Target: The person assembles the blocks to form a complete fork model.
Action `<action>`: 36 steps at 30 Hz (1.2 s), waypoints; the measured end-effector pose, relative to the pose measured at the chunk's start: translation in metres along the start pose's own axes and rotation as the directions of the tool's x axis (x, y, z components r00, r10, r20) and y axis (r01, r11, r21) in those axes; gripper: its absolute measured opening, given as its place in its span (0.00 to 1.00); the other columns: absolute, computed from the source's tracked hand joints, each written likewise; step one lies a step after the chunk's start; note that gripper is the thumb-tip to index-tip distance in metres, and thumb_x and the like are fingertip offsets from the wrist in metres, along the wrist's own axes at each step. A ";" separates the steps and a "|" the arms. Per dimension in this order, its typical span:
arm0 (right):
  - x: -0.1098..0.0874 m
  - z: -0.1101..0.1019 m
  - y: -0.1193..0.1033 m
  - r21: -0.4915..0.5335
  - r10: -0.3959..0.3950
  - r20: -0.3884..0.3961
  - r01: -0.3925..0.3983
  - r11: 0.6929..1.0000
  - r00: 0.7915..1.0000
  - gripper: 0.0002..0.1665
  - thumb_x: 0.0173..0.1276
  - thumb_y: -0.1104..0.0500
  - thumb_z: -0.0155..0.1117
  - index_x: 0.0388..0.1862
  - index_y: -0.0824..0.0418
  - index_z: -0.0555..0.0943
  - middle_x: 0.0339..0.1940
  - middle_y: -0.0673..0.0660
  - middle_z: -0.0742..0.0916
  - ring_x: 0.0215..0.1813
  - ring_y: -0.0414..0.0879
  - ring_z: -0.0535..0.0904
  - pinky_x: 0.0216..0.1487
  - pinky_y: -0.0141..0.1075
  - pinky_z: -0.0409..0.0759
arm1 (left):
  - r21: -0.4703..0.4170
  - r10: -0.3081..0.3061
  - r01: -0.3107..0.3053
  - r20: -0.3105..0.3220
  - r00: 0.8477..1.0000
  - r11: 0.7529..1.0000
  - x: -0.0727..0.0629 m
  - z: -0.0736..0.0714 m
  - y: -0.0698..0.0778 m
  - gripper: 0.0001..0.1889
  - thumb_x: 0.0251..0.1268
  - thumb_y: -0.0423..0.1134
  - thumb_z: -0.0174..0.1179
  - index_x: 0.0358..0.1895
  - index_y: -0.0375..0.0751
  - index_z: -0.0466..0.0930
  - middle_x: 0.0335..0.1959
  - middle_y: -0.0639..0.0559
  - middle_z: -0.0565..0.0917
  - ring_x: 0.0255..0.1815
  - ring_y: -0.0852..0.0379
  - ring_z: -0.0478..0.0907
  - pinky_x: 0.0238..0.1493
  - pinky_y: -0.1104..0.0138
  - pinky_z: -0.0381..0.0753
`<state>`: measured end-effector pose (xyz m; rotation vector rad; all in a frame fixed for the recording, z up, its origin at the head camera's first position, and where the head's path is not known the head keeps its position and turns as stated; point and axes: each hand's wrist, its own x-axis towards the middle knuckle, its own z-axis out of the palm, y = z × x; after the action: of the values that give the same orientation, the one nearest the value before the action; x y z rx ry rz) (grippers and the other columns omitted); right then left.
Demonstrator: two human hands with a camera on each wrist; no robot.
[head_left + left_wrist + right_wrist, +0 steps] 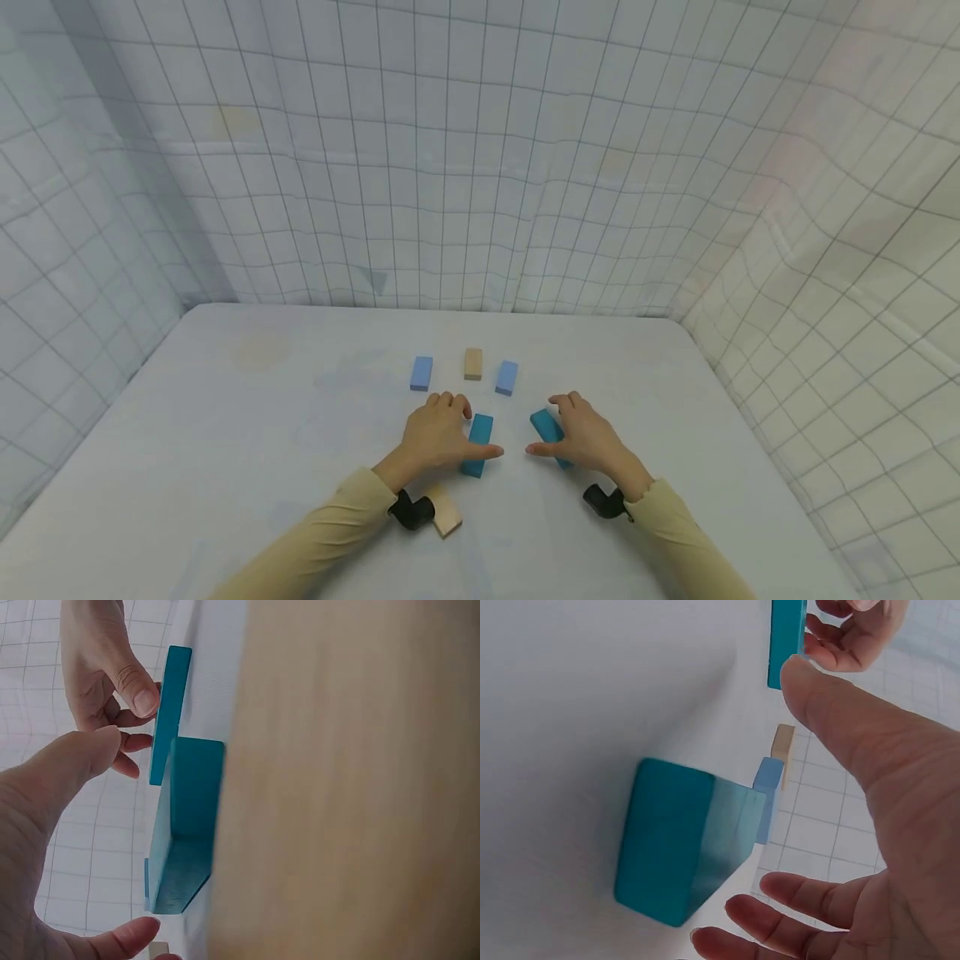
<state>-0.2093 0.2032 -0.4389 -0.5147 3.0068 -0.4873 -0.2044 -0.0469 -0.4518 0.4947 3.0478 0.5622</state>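
My left hand (pixel 437 435) hovers over a teal block (pixel 481 428), thumb and fingers spread apart on either side of it. A gap shows between that hand and the block (pixel 196 791) in the left wrist view. On the right, a second teal block (pixel 546 424) lies slanted on the table, partly covered by my right hand (pixel 591 439). The right wrist view shows this block (pixel 667 840) between the spread thumb and fingers, with nothing gripped. Beside the left wrist lies a pale wooden block (pixel 447 514), partly hidden by the wrist camera.
Beyond the hands lie a light blue block (pixel 422 373), a small wooden block (pixel 473 364) and another light blue block (pixel 507 377). All rest on a white-covered table (pixel 225 433). Grid-patterned white sheets (pixel 480 167) hang behind it and at both sides.
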 end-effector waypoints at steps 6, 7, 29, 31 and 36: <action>0.000 0.004 0.003 0.031 0.039 0.019 -0.039 0.999 0.999 0.51 0.46 0.32 0.73 0.56 0.67 0.72 0.43 0.57 0.76 0.40 0.46 0.73 0.42 0.43 0.78 | 0.018 -0.005 0.005 0.025 1.000 1.000 -0.001 0.003 0.003 0.38 0.37 0.79 0.60 0.33 0.46 0.71 0.30 0.51 0.68 0.33 0.54 0.66 0.27 0.63 0.71; -0.001 0.004 0.003 0.039 0.042 0.024 -0.043 0.998 0.999 0.50 0.46 0.33 0.74 0.56 0.67 0.72 0.42 0.57 0.76 0.39 0.45 0.73 0.41 0.42 0.78 | 0.021 -0.002 0.002 0.023 1.000 1.000 -0.001 0.004 0.003 0.37 0.37 0.78 0.60 0.33 0.46 0.71 0.30 0.51 0.68 0.33 0.54 0.66 0.27 0.63 0.71; -0.001 -0.001 0.009 0.183 0.072 0.123 -0.094 0.979 0.990 0.34 0.55 0.42 0.73 0.47 0.66 0.74 0.32 0.53 0.78 0.30 0.43 0.73 0.31 0.39 0.75 | -0.095 0.008 -0.004 0.044 0.999 0.995 -0.002 0.002 -0.015 0.26 0.42 0.66 0.69 0.34 0.49 0.76 0.30 0.56 0.70 0.32 0.56 0.66 0.25 0.63 0.70; -0.002 -0.001 0.009 0.184 0.072 0.126 -0.094 0.978 0.990 0.33 0.54 0.42 0.73 0.46 0.66 0.74 0.31 0.53 0.78 0.29 0.43 0.72 0.30 0.38 0.74 | -0.112 0.005 -0.001 0.039 0.999 0.994 -0.002 0.003 -0.018 0.25 0.43 0.65 0.69 0.33 0.49 0.76 0.29 0.57 0.70 0.31 0.57 0.66 0.25 0.64 0.69; -0.005 -0.003 0.008 0.185 0.079 0.133 -0.103 0.977 0.988 0.30 0.54 0.43 0.74 0.41 0.64 0.73 0.27 0.52 0.77 0.27 0.44 0.70 0.28 0.36 0.70 | -0.154 -0.005 0.009 0.024 1.000 0.988 -0.003 0.003 -0.024 0.23 0.44 0.62 0.70 0.32 0.49 0.77 0.28 0.57 0.71 0.28 0.59 0.67 0.27 0.65 0.70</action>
<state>-0.2073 0.2125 -0.4387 -0.3764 2.8108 -0.7009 -0.2084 -0.0682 -0.4634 0.4815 2.9512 0.7785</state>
